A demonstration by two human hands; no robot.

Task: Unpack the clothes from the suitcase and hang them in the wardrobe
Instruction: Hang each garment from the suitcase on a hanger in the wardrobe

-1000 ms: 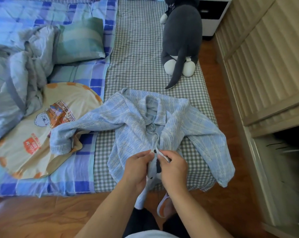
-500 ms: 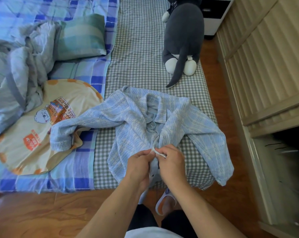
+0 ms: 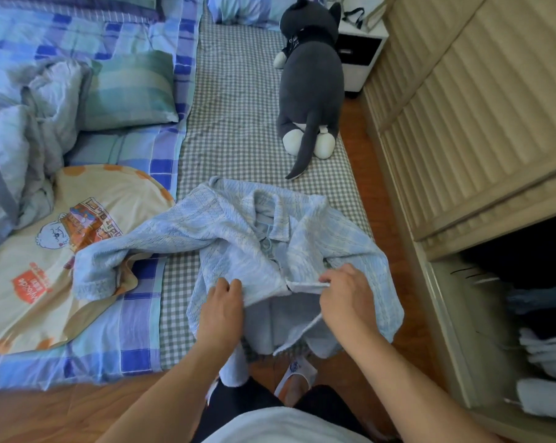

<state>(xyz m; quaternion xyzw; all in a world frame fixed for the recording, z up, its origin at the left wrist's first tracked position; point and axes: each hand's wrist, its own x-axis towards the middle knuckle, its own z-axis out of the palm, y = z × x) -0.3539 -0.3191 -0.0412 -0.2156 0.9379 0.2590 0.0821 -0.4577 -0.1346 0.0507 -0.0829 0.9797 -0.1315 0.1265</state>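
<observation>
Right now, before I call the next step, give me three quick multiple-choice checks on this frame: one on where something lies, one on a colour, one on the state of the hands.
1. Where does the light blue shirt lie?
A. on the floor
B. on the bed
C. inside the wardrobe

2. What colour is the plush cat?
A. dark grey with white paws
B. orange
C. all white

3. What are the hands doing?
A. both hang idle
B. only one touches the shirt
C. left hand and right hand each grip a front edge, spread apart

Answers: 1 B, the shirt lies spread on the checked sheet; 2 A, grey body with white paws showing; 3 C, the lower front gapes open between the hands.
</observation>
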